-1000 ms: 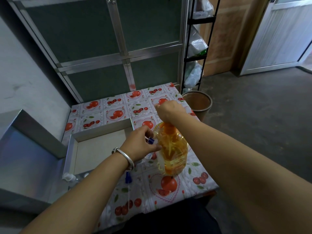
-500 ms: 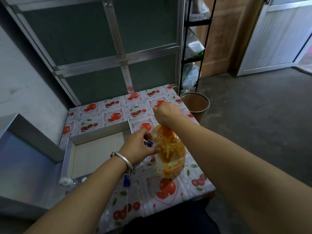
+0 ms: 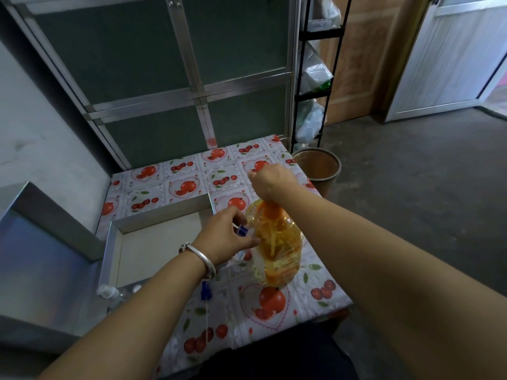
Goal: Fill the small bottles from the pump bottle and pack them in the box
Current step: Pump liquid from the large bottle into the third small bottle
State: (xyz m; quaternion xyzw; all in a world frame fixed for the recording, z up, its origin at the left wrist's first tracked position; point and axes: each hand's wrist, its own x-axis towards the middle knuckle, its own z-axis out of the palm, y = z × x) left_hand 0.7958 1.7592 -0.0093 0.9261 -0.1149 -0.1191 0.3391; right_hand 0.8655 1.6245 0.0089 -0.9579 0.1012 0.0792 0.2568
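Note:
A large clear pump bottle [image 3: 278, 250] of yellow liquid with an orange neck stands on the fruit-print table [image 3: 192, 185]. My right hand [image 3: 270, 182] is closed over the pump head on top of it. My left hand [image 3: 226, 233] holds a small clear bottle with a blue collar [image 3: 242, 231] against the big bottle's left side; the small bottle is mostly hidden by my fingers. The open grey box [image 3: 162, 215] lies left of it, its pale floor bare. Another small blue-capped bottle [image 3: 205, 292] lies on the table under my left wrist.
White-capped small bottles [image 3: 108, 291] lie at the box's near left corner. The box lid [image 3: 41, 242] leans at the far left. A brown bin [image 3: 318, 167] stands on the floor beyond the table's right corner, beside a black shelf rack [image 3: 315, 78].
Both hands keep their grips on the pump head and the small bottle. The view has shifted slightly; nothing else has visibly moved.

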